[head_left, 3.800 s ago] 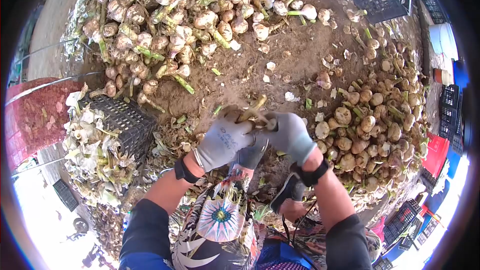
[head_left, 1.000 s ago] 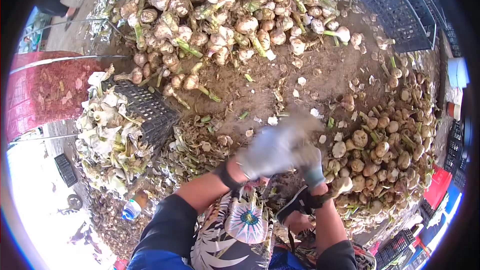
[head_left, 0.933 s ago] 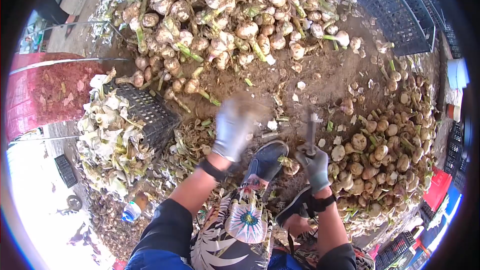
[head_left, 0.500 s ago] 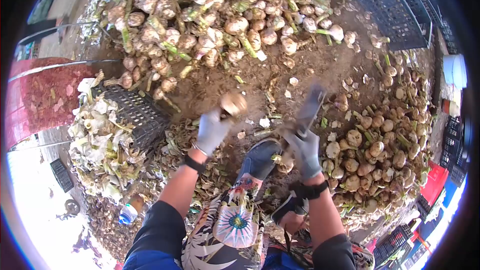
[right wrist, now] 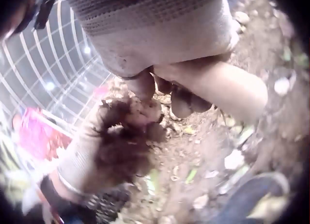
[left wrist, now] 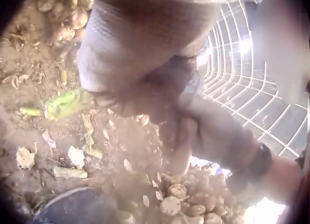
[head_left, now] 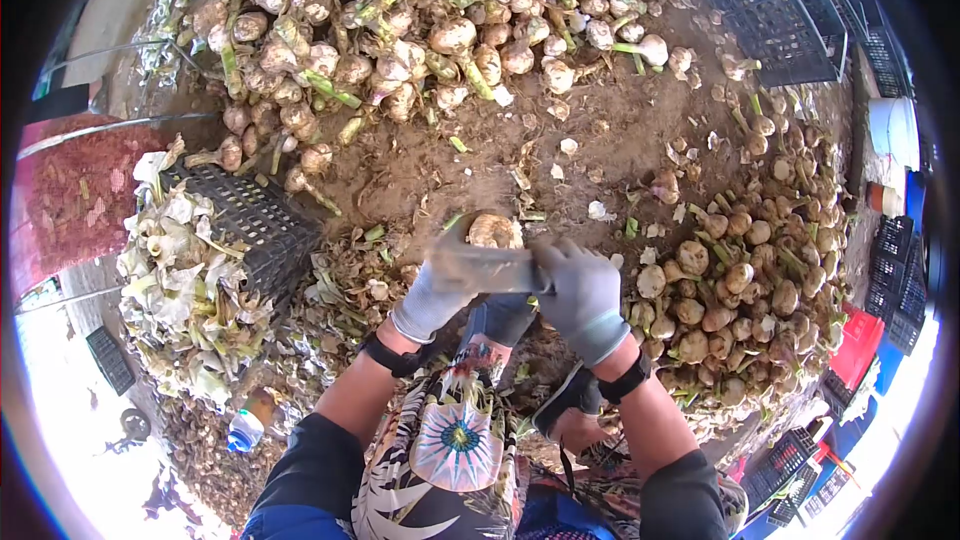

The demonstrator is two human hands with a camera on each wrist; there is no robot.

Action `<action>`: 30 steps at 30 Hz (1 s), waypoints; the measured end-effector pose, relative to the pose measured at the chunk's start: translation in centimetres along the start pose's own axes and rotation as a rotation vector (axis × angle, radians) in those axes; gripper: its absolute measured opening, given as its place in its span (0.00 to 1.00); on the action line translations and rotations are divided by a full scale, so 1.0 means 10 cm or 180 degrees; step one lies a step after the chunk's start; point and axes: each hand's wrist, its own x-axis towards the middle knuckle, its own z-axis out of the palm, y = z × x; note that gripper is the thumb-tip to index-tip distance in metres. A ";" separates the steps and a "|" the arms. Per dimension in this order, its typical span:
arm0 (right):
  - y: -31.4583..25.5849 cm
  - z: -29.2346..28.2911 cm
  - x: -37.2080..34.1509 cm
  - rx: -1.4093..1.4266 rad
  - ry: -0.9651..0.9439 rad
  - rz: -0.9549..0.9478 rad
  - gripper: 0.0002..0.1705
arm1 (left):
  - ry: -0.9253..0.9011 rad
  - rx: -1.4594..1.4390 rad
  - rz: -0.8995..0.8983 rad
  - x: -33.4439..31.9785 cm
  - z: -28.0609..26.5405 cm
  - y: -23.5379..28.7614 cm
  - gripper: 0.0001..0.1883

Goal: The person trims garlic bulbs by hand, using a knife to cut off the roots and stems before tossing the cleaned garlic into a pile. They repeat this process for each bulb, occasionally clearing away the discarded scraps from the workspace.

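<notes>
Both hands wear light grey gloves and meet above the ground in front of the legs. My left hand (head_left: 432,292) grips a dirty garlic bulb (head_left: 495,231) with its root end facing up. My right hand (head_left: 583,302) holds a knife (head_left: 490,269), its broad flat blade lying across the near side of the bulb and over the left fingers. In the right wrist view the blade (right wrist: 225,86) juts out from under the right glove (right wrist: 160,40). The left glove (left wrist: 131,45) hides most of the bulb in the left wrist view.
Untrimmed garlic with stems (head_left: 390,50) is heaped ahead; a trimmed garlic pile (head_left: 735,285) lies right. A black crate (head_left: 245,225) heaped with dry leaves stands left, beside a red mesh sack (head_left: 75,200). Dark crates (head_left: 750,5) stand back right. A shoe (head_left: 505,318) is below the hands.
A cut-off stalk piece was dropped, and a fresh bulb came up in my left hand. Over the last half second, both hands came together and the knife swung from pointing forward to lying leftward.
</notes>
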 end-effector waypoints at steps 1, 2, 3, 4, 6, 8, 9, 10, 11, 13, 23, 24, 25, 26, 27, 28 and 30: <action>-0.01 0.04 -0.03 -0.0191 0.0163 -0.0141 0.24 | 0.0206 -0.0848 -0.0145 -0.01 0.04 0.37 0.32; -0.01 0.01 -0.03 -0.0190 0.0164 -0.0128 0.24 | 0.0415 -0.1691 -0.0300 -0.02 0.05 0.64 0.38; -0.01 -0.02 -0.02 -0.0203 0.0067 -0.0040 0.22 | 0.0139 -0.0969 -0.0296 0.01 -0.02 0.71 0.41; -0.01 -0.05 -0.01 -0.0220 -0.0026 0.0046 0.21 | 0.0128 -0.0969 -0.0297 -0.01 -0.02 0.70 0.41; -0.03 -0.03 -0.03 -0.0178 0.0021 0.0043 0.20 | 0.0450 -0.1892 -0.0835 -0.08 0.01 0.69 0.43; -0.07 -0.01 -0.04 -0.0122 0.0056 0.0047 0.20 | 0.0441 -0.2920 -0.0989 -0.07 -0.01 0.71 0.47; -0.11 -0.01 -0.04 -0.0119 0.0037 0.0022 0.20 | 0.0425 -0.3949 -0.1124 -0.07 -0.01 0.73 0.50; -0.13 -0.02 -0.04 -0.0118 0.0032 -0.0004 0.20 | 0.0419 -0.3942 -0.1128 -0.07 0.01 0.74 0.50; -0.12 -0.01 -0.03 -0.0110 0.0040 0.0002 0.20 | 0.0564 -0.3303 -0.1023 -0.07 0.03 0.76 0.47; -0.08 0.05 -0.04 -0.0094 0.0397 -0.0043 0.18 | 0.0694 -0.2659 -0.0941 -0.06 0.02 0.82 0.45; 0.50 0.22 -0.11 0.1214 -0.0038 0.1432 0.16 | 0.0064 -0.0139 -0.0437 0.13 0.08 1.07 0.30; 0.42 0.19 -0.09 0.1231 -0.0031 0.1417 0.16 | 0.0112 -0.0078 -0.0380 0.13 0.09 1.04 0.29; 0.32 0.17 -0.07 0.1472 0.0124 0.1076 0.15 | 0.0135 0.0016 -0.0307 0.13 0.07 1.02 0.29; 0.22 0.16 -0.07 0.1708 0.0277 0.0745 0.15 | 0.0125 0.0028 -0.0321 0.14 0.04 1.01 0.29; 0.15 0.16 -0.07 0.1509 0.0576 0.0436 0.16 | 0.0060 -0.0214 -0.0193 0.15 0.01 1.00 0.30; 0.11 0.16 -0.07 0.1508 0.0577 0.0436 0.16 | 0.0003 -0.0461 -0.0055 0.16 -0.01 1.00 0.31; 0.06 0.15 -0.11 0.0654 0.0402 0.0277 0.17 | 0.0003 -0.0254 -0.0138 0.10 -0.01 0.98 0.31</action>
